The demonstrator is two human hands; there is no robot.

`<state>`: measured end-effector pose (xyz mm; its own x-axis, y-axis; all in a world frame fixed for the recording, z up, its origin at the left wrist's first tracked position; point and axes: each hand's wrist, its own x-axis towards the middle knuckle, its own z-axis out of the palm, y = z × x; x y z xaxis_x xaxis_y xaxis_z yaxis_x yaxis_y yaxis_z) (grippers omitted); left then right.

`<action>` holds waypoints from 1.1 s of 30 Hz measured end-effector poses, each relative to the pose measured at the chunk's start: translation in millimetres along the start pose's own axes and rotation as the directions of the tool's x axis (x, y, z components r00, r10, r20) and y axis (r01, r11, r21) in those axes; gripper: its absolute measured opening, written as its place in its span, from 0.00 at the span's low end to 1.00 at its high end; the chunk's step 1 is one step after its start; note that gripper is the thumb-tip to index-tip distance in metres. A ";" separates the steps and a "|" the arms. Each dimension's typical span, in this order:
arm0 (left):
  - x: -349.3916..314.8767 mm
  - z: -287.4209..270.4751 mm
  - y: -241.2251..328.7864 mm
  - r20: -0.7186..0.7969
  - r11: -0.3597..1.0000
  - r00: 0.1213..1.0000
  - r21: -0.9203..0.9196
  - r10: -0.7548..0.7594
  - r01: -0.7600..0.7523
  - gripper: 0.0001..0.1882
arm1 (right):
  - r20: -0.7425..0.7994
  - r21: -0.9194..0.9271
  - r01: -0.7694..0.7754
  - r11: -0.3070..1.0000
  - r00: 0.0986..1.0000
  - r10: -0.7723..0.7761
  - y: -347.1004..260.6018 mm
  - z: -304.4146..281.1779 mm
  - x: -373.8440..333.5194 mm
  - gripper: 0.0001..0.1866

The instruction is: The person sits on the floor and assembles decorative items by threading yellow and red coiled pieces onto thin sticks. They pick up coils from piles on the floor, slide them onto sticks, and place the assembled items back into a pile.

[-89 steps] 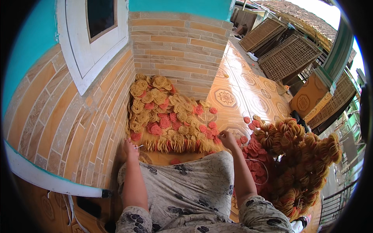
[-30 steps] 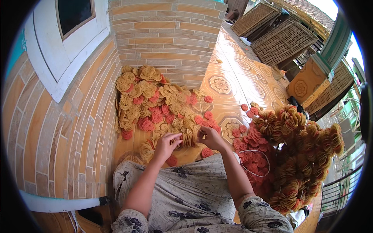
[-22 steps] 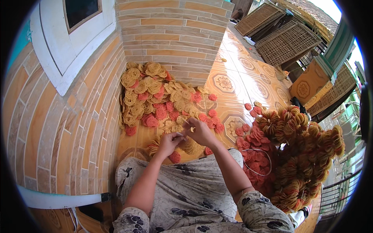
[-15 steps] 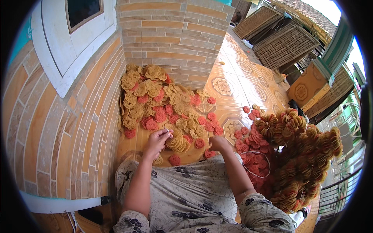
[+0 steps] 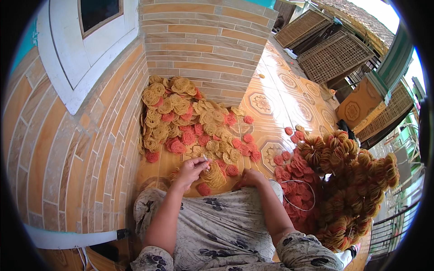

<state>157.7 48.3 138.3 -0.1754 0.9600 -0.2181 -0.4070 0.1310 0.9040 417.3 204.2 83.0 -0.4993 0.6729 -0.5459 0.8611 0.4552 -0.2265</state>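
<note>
My left hand (image 5: pixel 192 172) is closed in a pinch on a thin white cord-like piece (image 5: pixel 205 158), whose tip sticks up past the fingers. Just right of it lies a stack of yellow, lacy, coiled crackers (image 5: pixel 214 178), partly hidden by the hand. My right hand (image 5: pixel 252 178) is low by my lap with curled fingers; whatever it may hold is hidden. Between the hands lies a red coiled cracker (image 5: pixel 232 170), and another red cracker (image 5: pixel 204 189) rests close to the cloth over my lap.
A heap of yellow crackers (image 5: pixel 160 108) mixed with red ones fills the wall corner. At right, red crackers (image 5: pixel 296 189) lie under a white cord loop (image 5: pixel 312 192), beside large strung bundles (image 5: pixel 357 189). Woven bamboo racks (image 5: pixel 337 56) stand farther back.
My left hand has moved right, over the edge of the yellow stack. My right hand has come slightly closer to my lap. The view has shifted a little.
</note>
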 end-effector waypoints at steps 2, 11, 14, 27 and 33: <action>-1.9 -14.6 8.9 -0.062 0.997 0.998 -0.071 -0.028 0.023 0.09 | 0.016 -0.067 0.067 0.996 0.998 -0.066 -7.5 7.3 -1.8 0.34; -4.8 -24.0 12.1 -0.133 0.941 0.958 0.262 0.255 -0.214 0.07 | -0.460 0.683 0.363 0.634 0.888 -0.012 -6.8 -23.4 3.7 0.13; 0.2 2.4 -1.8 -0.051 0.883 0.984 0.451 0.171 -0.130 0.07 | -0.323 0.907 0.328 0.265 0.944 -0.063 -37.7 -31.2 -3.1 0.10; 5.1 19.3 -17.8 -0.104 0.912 0.984 0.400 0.142 -0.089 0.11 | -0.478 0.770 0.536 0.346 0.844 -0.244 -105.5 -27.8 -38.2 0.16; 6.1 18.0 -19.8 -0.111 0.917 0.985 0.392 0.130 -0.077 0.11 | -0.505 0.703 0.592 0.394 0.806 -0.310 -108.2 -34.6 -48.1 0.18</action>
<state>180.9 56.0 125.7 -0.3253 0.9355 -0.1377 -0.0079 0.1430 0.9897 344.8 142.7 161.7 -0.7173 0.6957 0.0376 0.1113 0.1676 -0.9796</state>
